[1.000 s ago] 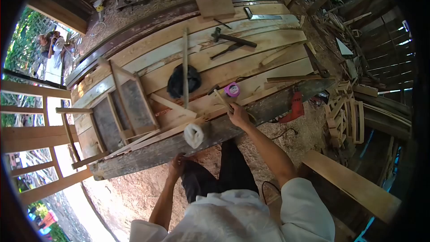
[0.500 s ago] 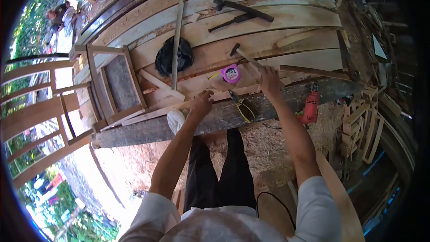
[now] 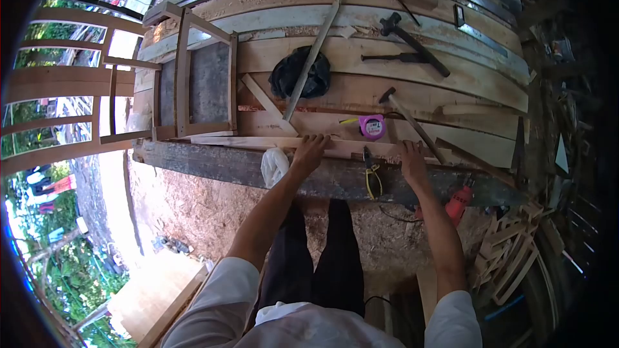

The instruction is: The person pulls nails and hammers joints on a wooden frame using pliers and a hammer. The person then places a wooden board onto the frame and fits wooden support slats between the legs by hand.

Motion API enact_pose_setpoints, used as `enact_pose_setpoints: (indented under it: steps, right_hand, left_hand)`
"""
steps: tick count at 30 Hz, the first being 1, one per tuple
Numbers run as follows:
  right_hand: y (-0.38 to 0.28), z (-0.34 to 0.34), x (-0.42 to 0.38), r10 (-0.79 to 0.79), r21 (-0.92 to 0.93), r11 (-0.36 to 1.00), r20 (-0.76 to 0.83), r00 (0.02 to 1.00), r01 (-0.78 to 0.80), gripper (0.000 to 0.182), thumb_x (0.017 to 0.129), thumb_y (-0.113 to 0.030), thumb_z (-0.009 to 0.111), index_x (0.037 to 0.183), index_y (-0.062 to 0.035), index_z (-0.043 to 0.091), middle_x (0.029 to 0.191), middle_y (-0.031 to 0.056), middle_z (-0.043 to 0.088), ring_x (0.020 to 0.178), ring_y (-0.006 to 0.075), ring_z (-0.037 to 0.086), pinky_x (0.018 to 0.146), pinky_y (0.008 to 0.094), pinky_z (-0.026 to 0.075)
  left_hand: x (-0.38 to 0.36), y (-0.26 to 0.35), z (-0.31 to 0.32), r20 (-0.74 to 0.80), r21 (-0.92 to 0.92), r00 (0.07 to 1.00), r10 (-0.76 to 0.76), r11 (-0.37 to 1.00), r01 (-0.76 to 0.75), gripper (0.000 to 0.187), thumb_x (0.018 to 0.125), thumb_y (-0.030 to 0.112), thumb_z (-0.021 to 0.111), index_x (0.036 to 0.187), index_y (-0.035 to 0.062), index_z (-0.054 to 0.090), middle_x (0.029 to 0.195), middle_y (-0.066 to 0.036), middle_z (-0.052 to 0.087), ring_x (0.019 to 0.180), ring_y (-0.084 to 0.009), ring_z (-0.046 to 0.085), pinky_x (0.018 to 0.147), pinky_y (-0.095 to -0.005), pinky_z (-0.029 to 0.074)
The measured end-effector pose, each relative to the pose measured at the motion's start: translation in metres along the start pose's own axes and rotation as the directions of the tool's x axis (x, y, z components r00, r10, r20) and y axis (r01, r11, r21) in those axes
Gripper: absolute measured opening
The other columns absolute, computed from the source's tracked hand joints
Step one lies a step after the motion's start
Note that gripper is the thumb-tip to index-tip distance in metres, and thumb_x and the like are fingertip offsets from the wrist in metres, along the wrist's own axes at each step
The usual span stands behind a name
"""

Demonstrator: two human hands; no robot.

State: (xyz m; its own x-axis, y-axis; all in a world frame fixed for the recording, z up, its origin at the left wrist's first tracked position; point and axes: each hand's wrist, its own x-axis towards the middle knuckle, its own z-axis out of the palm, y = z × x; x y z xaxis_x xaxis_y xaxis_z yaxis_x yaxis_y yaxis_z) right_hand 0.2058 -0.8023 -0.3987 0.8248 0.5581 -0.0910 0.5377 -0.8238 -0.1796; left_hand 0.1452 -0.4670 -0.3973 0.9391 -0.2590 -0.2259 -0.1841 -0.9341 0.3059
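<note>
With the left hand (image 3: 309, 153) and right hand (image 3: 412, 157), we curl the fingers over the wooden strip (image 3: 351, 148); the undersides are hidden, so we cannot tell whether the grip closes. The strip lies along the near side of the table (image 3: 258, 58), just on our side of the purple tape measure (image 3: 372, 127), our reference part.

Relative to the tape measure, we locate these items:
- Pliers (image 3: 373, 179): nearer us, between our hands.
- Small hammer (image 3: 416, 125): right, head pointing away from us.
- White bag (image 3: 275, 166): left, nearer us, beside the left forearm.
- Black bag (image 3: 284, 78): left and farther, beneath a long thin slat (image 3: 314, 55).
- Large hammer (image 3: 420, 48): farther, slightly right.
- Red drill (image 3: 458, 205): right, nearer us.
- Wooden frame (image 3: 184, 77): well apart, left.
</note>
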Motion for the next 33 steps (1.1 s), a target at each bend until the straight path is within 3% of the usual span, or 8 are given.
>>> enact_pose_setpoints:
  steps: [4, 8, 17, 21, 22, 25, 27, 33]
  right_hand:
    - [0.007, -0.021, 0.016, 0.028, 0.039, 0.999, -0.033, 0.999, -0.027, 0.037, 0.077, -0.012, 0.059, 0.113, -0.0074, 0.050, 0.106, 0.0096, 0.051, 0.107, 0.0270, 0.049, 0.100, 0.0524, 0.032]
    - [0.013, -0.029, 0.021, 0.041, 0.022, 0.999, -0.018, 0.999, -0.041, 0.031, 0.078, -0.012, 0.057, 0.109, -0.0090, 0.051, 0.103, 0.0082, 0.053, 0.105, 0.0262, 0.051, 0.099, 0.0528, 0.033]
    - [0.062, -0.049, -0.012, 0.167, 0.026, 0.986, 0.025, 0.986, -0.167, 0.028, 0.073, -0.006, 0.059, 0.100, -0.0066, 0.054, 0.099, 0.0117, 0.057, 0.103, 0.0290, 0.052, 0.099, 0.0496, 0.033]
    - [0.094, -0.064, -0.045, 0.189, -0.016, 0.982, 0.021, 0.982, -0.188, 0.039, 0.067, -0.007, 0.064, 0.105, -0.0056, 0.055, 0.102, 0.0159, 0.055, 0.104, 0.0337, 0.051, 0.092, 0.0483, 0.035]
    - [0.095, -0.077, -0.047, 0.213, -0.026, 0.977, 0.076, 0.974, -0.212, 0.040, 0.067, -0.006, 0.064, 0.107, -0.0048, 0.054, 0.103, 0.0163, 0.055, 0.103, 0.0352, 0.050, 0.091, 0.0486, 0.036]
    - [0.084, -0.092, -0.052, 0.171, -0.008, 0.985, 0.012, 0.985, -0.171, 0.049, 0.068, -0.010, 0.066, 0.114, -0.0057, 0.049, 0.106, 0.0160, 0.052, 0.103, 0.0382, 0.047, 0.091, 0.0491, 0.035]
    - [0.058, -0.127, -0.048, 0.114, 0.070, 0.991, -0.022, 0.993, -0.112, 0.052, 0.069, -0.015, 0.068, 0.116, -0.0066, 0.047, 0.108, 0.0160, 0.050, 0.105, 0.0373, 0.046, 0.091, 0.0494, 0.035]
    - [-0.048, -0.177, -0.017, -0.158, 0.211, 0.961, -0.116, 0.980, 0.180, 0.050, 0.072, -0.023, 0.069, 0.115, -0.0065, 0.050, 0.103, 0.0153, 0.055, 0.097, 0.0347, 0.052, 0.087, 0.0478, 0.037]
  left_hand:
    - [0.000, -0.011, -0.005, -0.171, 0.053, 0.985, -0.029, 0.998, 0.039, 0.045, 0.073, 0.003, 0.055, 0.117, 0.0073, 0.049, 0.106, -0.010, 0.055, 0.106, -0.0311, 0.051, 0.095, -0.0436, 0.036]
    - [-0.002, -0.031, -0.005, -0.053, -0.044, 0.993, -0.102, 0.994, 0.100, 0.042, 0.073, 0.001, 0.053, 0.115, 0.0065, 0.052, 0.109, -0.013, 0.055, 0.109, -0.0319, 0.049, 0.096, -0.0431, 0.035]
    - [0.032, 0.009, -0.001, -0.120, -0.054, 0.952, 0.281, 0.956, -0.289, 0.045, 0.073, 0.011, 0.058, 0.117, 0.0046, 0.050, 0.104, -0.013, 0.058, 0.098, -0.0304, 0.055, 0.086, -0.0419, 0.043]
    - [0.048, 0.061, -0.036, -0.139, -0.305, 0.950, 0.280, 0.900, -0.310, 0.029, 0.076, 0.010, 0.058, 0.105, 0.0098, 0.057, 0.096, -0.012, 0.063, 0.090, -0.0291, 0.061, 0.079, -0.0418, 0.047]
    - [0.047, 0.074, -0.054, 0.028, -0.382, 0.979, 0.203, 0.907, -0.178, 0.026, 0.076, 0.012, 0.057, 0.102, 0.0098, 0.060, 0.098, -0.013, 0.063, 0.093, -0.0295, 0.060, 0.081, -0.0421, 0.047]
    - [0.035, 0.092, -0.110, 0.205, -0.372, 0.977, 0.063, 0.928, 0.018, 0.019, 0.078, 0.019, 0.058, 0.092, 0.0091, 0.066, 0.091, -0.015, 0.065, 0.088, -0.0312, 0.063, 0.077, -0.0442, 0.049]
    - [0.030, 0.081, -0.078, -0.111, -0.342, 0.991, 0.081, 0.933, -0.115, 0.020, 0.079, 0.026, 0.059, 0.089, 0.0097, 0.067, 0.083, -0.015, 0.066, 0.079, -0.0321, 0.065, 0.072, -0.0450, 0.051]
    - [-0.020, 0.097, -0.164, -0.060, -0.146, 0.998, 0.031, 0.989, -0.040, 0.030, 0.081, 0.033, 0.057, 0.082, 0.0047, 0.066, 0.077, -0.017, 0.065, 0.070, -0.0348, 0.065, 0.063, -0.0457, 0.050]
